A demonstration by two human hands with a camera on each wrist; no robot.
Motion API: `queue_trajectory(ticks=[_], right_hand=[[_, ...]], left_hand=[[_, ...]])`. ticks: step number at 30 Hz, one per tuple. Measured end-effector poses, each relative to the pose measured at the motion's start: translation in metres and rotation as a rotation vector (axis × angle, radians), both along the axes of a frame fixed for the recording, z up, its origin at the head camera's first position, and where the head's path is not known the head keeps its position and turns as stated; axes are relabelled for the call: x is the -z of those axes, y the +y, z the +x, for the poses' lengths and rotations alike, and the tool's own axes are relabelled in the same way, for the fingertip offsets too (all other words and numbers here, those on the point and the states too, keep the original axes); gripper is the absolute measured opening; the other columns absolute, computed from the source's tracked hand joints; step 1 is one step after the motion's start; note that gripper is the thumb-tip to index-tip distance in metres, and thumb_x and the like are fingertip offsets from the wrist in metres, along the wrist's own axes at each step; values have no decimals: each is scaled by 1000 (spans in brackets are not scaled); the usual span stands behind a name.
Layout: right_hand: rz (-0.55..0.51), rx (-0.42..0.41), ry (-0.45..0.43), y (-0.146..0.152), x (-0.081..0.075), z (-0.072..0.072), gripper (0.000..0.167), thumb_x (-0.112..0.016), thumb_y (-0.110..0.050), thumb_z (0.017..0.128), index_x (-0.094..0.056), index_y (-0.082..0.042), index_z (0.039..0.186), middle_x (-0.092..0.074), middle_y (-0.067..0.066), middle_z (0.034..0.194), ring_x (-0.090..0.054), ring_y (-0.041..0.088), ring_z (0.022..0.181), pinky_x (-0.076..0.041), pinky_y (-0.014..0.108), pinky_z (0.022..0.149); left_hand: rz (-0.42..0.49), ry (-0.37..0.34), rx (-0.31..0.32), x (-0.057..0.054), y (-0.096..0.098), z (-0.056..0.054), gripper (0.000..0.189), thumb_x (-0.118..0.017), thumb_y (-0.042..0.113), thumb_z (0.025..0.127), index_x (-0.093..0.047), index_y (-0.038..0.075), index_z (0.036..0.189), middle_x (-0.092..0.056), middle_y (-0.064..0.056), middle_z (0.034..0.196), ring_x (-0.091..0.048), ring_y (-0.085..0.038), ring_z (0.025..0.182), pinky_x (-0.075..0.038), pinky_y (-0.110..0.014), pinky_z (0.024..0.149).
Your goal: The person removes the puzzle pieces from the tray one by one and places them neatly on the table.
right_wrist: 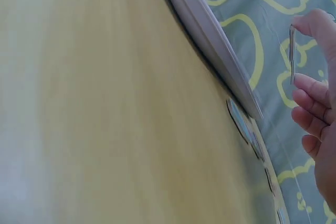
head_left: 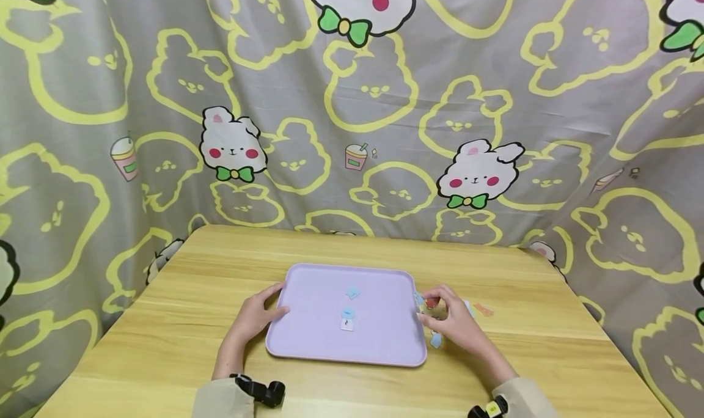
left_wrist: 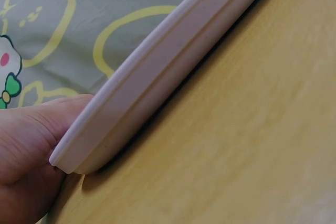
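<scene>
A shallow lilac tray lies on the table. My left hand holds its left rim, thumb over the edge; in the left wrist view that hand is partly hidden behind the tray's corner. Inside the tray are a light blue piece, a rounder blue one and a white piece with a dark mark. Just by the right rim, my right hand pinches a thin flat piece on edge between thumb and fingertip; its printed face is turned from the right wrist camera.
Several small flat pieces lie right of the tray, among them a red one, a blue one and an orange one, partly behind my right hand. The wooden table meets a patterned curtain at its back and sides.
</scene>
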State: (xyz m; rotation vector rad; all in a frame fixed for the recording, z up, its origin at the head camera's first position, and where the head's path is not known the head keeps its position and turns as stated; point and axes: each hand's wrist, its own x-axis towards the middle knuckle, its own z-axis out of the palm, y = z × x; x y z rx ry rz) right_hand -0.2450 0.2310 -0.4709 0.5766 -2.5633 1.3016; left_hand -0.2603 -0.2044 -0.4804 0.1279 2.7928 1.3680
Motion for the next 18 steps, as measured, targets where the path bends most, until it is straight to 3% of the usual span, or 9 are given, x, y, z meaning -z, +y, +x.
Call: queue_trajectory(ticks=[5, 12, 15, 18], right_hand=[[30, 13, 52, 11, 2, 5, 30, -79, -15, 81, -64, -10, 107, -60, 3, 105, -56, 18, 92, -46, 26, 77], [58, 13, 114, 24, 5, 10, 33, -81, -11, 78, -64, -8, 106, -57, 8, 95, -50, 18, 88, -44, 27, 77], [84, 40, 117, 29, 6, 14, 34, -82, -12, 76, -64, -10, 104, -59, 4, 97, -51, 9, 91, -37, 27, 83], [117, 74, 106, 35, 6, 18, 34, -83, -15, 76, -65, -12, 104, -60, 1, 101, -53, 0, 98, -38, 25, 88]], left_hand=[[2, -6, -2, -1, 0, 0, 60, -68, 17, 91, -46, 10, 147, -43, -24, 150, -34, -46, 142, -30, -60, 117], [-13, -6, -2, -1, -1, 1, 60, -68, 18, 91, -46, 10, 146, -43, -25, 150, -35, -46, 142, -30, -60, 117], [-11, -4, 2, -1, 0, 0, 60, -68, 17, 91, -46, 9, 146, -43, -25, 150, -35, -46, 141, -30, -60, 117], [-12, -3, 7, -1, 0, 0, 60, -68, 17, 91, -46, 9, 146, -43, -25, 150, -35, -46, 141, -30, -60, 117]])
